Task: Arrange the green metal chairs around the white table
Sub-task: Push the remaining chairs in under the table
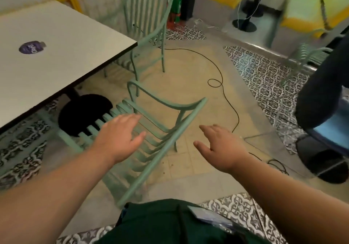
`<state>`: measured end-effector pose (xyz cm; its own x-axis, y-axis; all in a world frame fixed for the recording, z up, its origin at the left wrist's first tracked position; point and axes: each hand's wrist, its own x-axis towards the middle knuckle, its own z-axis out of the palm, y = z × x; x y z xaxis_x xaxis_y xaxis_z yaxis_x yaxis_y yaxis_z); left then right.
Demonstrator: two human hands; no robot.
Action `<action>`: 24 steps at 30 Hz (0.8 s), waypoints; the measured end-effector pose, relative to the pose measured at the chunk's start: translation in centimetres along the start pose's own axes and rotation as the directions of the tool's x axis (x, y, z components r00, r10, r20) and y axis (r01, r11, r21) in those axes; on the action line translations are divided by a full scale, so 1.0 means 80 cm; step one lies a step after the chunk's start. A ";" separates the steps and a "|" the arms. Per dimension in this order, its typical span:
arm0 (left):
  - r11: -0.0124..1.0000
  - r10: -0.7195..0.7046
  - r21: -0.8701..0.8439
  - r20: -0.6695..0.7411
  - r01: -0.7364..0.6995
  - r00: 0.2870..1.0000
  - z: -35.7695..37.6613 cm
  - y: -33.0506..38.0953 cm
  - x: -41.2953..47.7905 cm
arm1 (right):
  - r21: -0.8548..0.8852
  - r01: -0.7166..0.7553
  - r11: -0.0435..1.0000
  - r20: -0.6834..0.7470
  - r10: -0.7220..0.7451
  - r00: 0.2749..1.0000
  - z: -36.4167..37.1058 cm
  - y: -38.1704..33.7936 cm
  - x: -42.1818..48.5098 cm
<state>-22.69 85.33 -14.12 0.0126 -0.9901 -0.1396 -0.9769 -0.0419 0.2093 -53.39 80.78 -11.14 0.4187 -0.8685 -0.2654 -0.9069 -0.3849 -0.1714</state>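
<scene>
Fingers [130, 119] of left hand [120, 136] spread loose, grasping nothing, over near chair [162, 152] backrest; contact unclear. Right hand [221, 145] likewise relaxed, empty, just right of backrest. Seat ahead of fingertips, partly under table [66, 36]. Far chair [147, 11] beyond, at table corner.

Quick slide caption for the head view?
Open left hand and right hand reach toward the near green chair beside the white table.

The white table [66, 42] fills the upper left of the frame, a round purple sticker [32, 47] flat on its top. The tiled floor [188, 70] carries the table's black base [85, 111], a near green chair [160, 100] at centre, a far green chair [145, 8] at upper centre, and a black cable [229, 100] winding right of centre.
</scene>
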 end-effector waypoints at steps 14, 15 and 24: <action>0.789 -0.609 -0.123 -0.031 0.602 0.793 0.089 0.070 -0.005 | -0.182 0.570 0.801 0.230 -0.529 0.817 0.003 0.068 0.258; 0.762 -0.643 -0.122 -0.018 0.636 0.766 0.101 0.081 -0.005 | -0.197 0.604 0.773 0.256 -0.554 0.792 0.005 0.074 0.271; 0.651 -0.740 -0.023 0.202 0.758 0.642 0.155 0.135 0.010 | -0.199 0.700 0.686 0.372 -0.608 0.702 0.043 0.081 0.329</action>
<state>-35.88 85.78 -23.97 0.6877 -0.5772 -0.4404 -0.6219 -0.7813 0.0530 -48.10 56.49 -22.49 0.8624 -0.2595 -0.4347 -0.3387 -0.9339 -0.1144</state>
